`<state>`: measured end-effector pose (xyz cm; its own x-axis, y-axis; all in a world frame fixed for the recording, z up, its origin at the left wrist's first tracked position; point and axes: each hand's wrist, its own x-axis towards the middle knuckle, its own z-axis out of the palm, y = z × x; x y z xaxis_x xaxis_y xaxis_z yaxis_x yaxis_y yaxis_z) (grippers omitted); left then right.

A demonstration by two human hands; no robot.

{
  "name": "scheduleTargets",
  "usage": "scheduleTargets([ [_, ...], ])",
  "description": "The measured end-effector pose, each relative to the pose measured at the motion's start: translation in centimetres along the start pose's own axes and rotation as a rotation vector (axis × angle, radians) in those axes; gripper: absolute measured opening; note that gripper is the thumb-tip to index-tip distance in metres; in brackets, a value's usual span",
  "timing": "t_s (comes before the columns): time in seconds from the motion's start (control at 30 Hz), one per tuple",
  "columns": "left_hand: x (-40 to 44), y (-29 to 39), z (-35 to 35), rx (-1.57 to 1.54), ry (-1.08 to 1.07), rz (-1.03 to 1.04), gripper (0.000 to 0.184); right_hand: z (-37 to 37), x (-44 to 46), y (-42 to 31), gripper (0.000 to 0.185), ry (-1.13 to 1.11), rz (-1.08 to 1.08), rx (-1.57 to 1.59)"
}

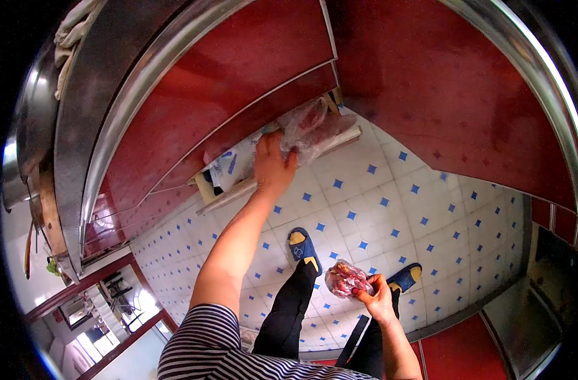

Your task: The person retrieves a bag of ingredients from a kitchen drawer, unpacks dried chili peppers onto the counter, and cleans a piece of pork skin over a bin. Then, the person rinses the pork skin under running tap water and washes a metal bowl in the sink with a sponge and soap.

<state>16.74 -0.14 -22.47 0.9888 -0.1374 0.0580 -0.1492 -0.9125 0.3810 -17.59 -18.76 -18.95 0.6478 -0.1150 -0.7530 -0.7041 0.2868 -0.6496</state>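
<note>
Black-and-white striped fabric forms the sleeve (203,332) nearest the view, on the left arm. At five o'clock on the face of the view, the right hand (379,301) pinches, thumb against fingers, the edge of a rounded clear plastic bag with dark red contents (346,280). That bag lies at ten o'clock from the right hand, roundish, with no clear long axis; the left hand is well apart from it.

Farther off, the left hand (275,161) reaches towards twelve, fingers partly curled at a crumpled clear plastic bag (308,130); whether they grip it I cannot tell. This bag spreads towards one o'clock from that hand, inside a low, pale-edged open drawer (343,137). The drawer's long axis runs from eight to two o'clock, and it lies at eleven from the right hand, with the left hand much nearer.

Blue marks show on white packaging (239,166) in the drawer, too small to read. The dark blue slipper (303,247) on the white tiled floor (365,212) bears a pale emblem, also unreadable.
</note>
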Motion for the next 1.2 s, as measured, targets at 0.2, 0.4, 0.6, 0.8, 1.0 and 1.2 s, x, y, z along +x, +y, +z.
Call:
scheduleTargets([
  [0.2, 2.4, 0.2, 5.6, -0.092, -0.344, 0.382, 0.052, -0.3, 0.3, 1.3, 0.035, 0.072, 0.058, -0.01],
  [0.4, 4.1, -4.8, 6.9, -0.074, -0.779, -0.087, 0.044, -0.5, 0.5, 2.4, 0.036, 0.085, 0.136, -0.041],
  [0.6, 4.2, -7.0, 10.3, 0.548, -0.83, -0.399, 0.035, 0.1, 1.4, 4.7, 0.036, 0.102, 0.11, -0.114],
  [0.8, 4.4, -6.2, 10.2, 0.069, -0.736, -0.389, 0.048, -0.1, 1.6, 5.6, 0.034, 0.122, 0.093, -0.12],
  [1.0, 4.9, -8.3, 8.5, 0.011, -0.897, -0.21, 0.052, 0.0, 1.1, 3.9, 0.034, 0.116, 0.091, -0.068],
  [1.2, -0.1, -0.8, -2.0, 0.176, -0.524, -0.07, 0.046, 0.6, -0.5, 1.5, 0.036, 0.099, 0.075, -0.056],
])
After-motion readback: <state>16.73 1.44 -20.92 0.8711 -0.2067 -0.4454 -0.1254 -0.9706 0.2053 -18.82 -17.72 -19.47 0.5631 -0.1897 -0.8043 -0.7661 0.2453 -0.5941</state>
